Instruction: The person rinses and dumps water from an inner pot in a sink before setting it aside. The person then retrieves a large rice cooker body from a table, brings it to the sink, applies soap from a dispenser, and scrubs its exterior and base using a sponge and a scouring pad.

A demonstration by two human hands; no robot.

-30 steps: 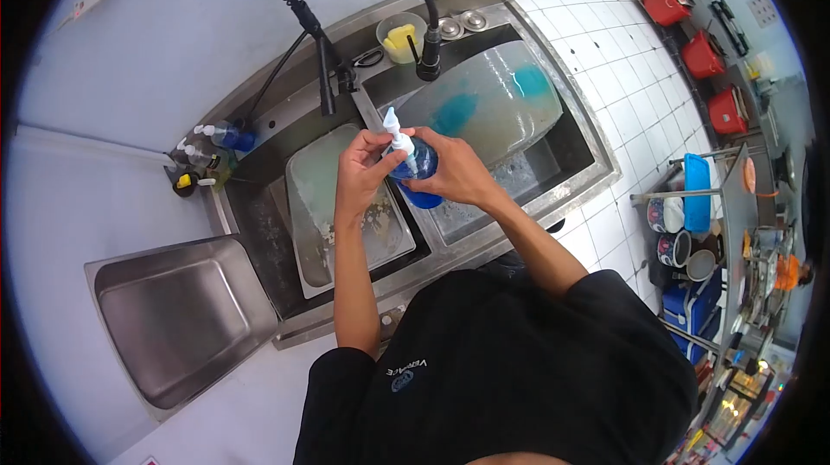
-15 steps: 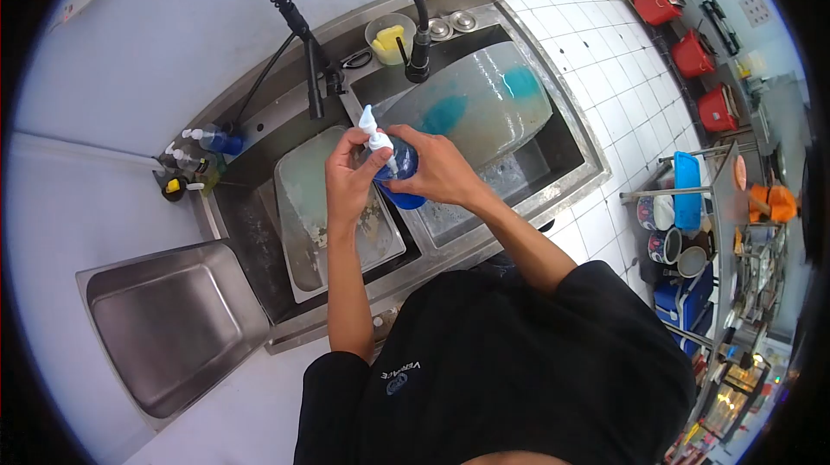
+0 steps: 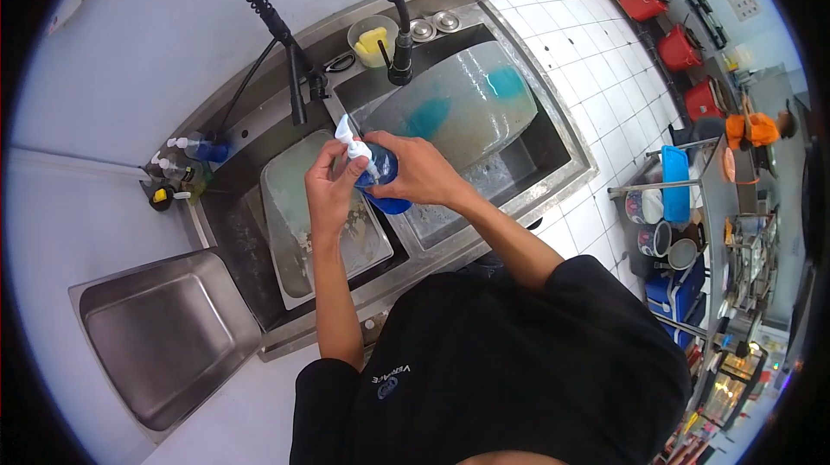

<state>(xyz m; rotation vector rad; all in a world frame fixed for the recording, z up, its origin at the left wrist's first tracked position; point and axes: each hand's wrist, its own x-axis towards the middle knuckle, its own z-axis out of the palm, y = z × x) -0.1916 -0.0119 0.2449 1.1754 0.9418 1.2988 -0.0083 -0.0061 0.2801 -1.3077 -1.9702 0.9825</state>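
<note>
Above the divider between two sink basins, I hold a pump bottle [image 3: 380, 166] of blue liquid with a white pump head [image 3: 357, 150]. My right hand [image 3: 418, 173] is wrapped round its body. My left hand [image 3: 328, 187] is closed on the white pump collar, thumb and fingers on either side. The bottle tilts, and its blue lower part shows beneath my hands. Below on the right lies a large greyish container [image 3: 471, 115] with blue-green soap patches. In the left basin, a metal pan [image 3: 294, 173] holds cloudy water and some brownish residue.
A black spring faucet [image 3: 399, 50] arches over the sink. Behind it stands a tub [image 3: 356, 26] with yellow sponges. Several bottles [image 3: 203, 148] line the left wall, near an empty metal pan [image 3: 164, 335]. A person in orange [image 3: 754, 130] is beyond the rack at right.
My hands keep the same hold on the pump bottle. The view has shifted slightly, so the sink appears further left. The person in orange has moved upward in the view at right.
</note>
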